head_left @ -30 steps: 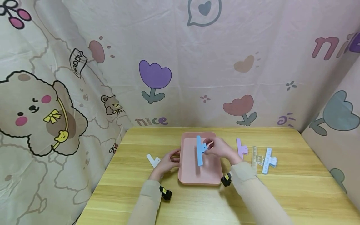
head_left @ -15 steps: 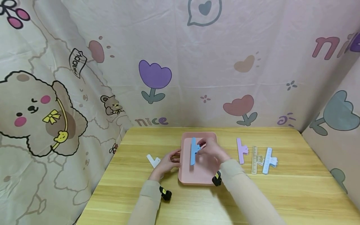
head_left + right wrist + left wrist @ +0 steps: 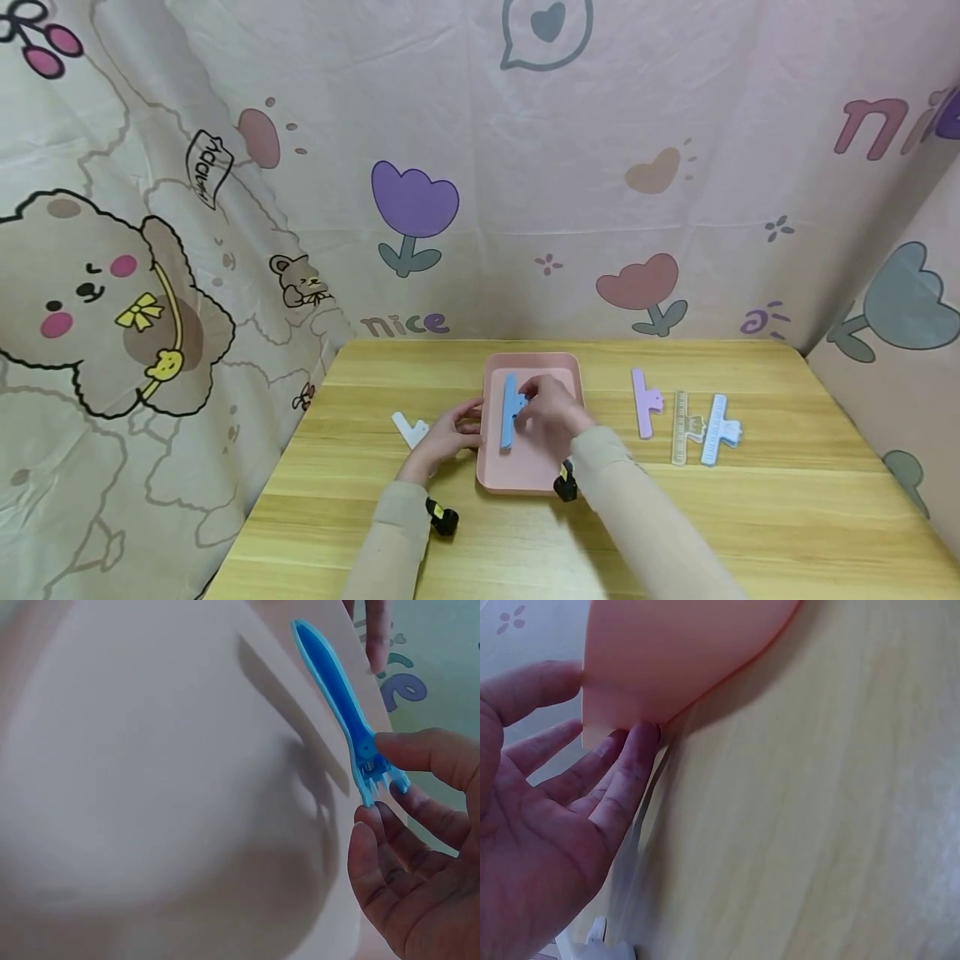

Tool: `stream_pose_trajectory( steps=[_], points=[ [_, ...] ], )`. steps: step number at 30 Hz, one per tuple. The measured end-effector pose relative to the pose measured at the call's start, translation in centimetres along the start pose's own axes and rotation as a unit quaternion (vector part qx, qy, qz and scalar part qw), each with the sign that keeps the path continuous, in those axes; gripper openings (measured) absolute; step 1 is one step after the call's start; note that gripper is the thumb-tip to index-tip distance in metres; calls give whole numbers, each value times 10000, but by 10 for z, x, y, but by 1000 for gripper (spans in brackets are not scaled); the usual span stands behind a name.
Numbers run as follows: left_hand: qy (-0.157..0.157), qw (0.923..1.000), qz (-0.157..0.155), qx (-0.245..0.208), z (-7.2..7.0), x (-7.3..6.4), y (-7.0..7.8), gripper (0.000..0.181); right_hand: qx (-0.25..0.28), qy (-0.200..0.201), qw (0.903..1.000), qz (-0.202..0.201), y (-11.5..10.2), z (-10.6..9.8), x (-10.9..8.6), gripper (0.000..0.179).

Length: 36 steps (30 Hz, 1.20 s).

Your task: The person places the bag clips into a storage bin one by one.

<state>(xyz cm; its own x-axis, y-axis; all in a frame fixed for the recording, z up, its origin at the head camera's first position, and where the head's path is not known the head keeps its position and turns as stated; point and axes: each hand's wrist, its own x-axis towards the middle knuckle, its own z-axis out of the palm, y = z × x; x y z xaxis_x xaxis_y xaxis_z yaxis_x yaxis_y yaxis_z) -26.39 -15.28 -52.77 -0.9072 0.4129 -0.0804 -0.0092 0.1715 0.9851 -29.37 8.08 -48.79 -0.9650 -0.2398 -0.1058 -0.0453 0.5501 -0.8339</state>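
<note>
My right hand (image 3: 551, 408) pinches a blue ruler-style clip (image 3: 509, 417) by its short handle, over the left half of a pink tray (image 3: 534, 482). In the right wrist view, the blue clip (image 3: 330, 682) is seen edge-on, thumb and fingertips at its handle end, its shadow falling on the tray floor. My left hand (image 3: 447, 437) rests its fairly straight fingers against the tray's left wall. Seen from the left wrist, the fingertips (image 3: 643, 739) touch the pink outer wall (image 3: 675, 652). A white clip (image 3: 407, 427) lies beside the left hand, partly hidden by it.
Right of the tray, a purple clip (image 3: 641, 404), a clear clip (image 3: 680, 427) and a pale blue clip (image 3: 715, 429) lie in a row on the wooden table (image 3: 795, 517). Patterned curtains (image 3: 480, 167) hang behind the table and at both sides.
My right hand has carried the blue clip leftward and slightly down, from the tray's middle toward its left side. The left hand and the tray stay in place.
</note>
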Motion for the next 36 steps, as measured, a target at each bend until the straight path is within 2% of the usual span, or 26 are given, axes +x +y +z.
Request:
stream_pose_trajectory(
  steps=[7, 14, 22, 27, 36],
  points=[
    [-23, 10000, -10, -81, 0, 1, -3, 73, 72, -42, 10000, 25, 0, 6, 4, 38],
    [-78, 9998, 14, -196, -1, 1, -4, 74, -265, -61, 9996, 33, -4, 10, 4, 37],
    [-124, 9997, 45, -226, -1, 1, -4, 72, -452, -11, 9986, 263, -10, 14, 5, 35],
    [-149, 9993, 33, -343, -1, 2, -6, 73, -678, 31, 9975, 177, -13, 17, 9, 37],
    [-129, 9991, -73, -385, -2, 2, -7, 75, -622, -294, 9975, 133, -16, 15, 9, 48]
  ],
)
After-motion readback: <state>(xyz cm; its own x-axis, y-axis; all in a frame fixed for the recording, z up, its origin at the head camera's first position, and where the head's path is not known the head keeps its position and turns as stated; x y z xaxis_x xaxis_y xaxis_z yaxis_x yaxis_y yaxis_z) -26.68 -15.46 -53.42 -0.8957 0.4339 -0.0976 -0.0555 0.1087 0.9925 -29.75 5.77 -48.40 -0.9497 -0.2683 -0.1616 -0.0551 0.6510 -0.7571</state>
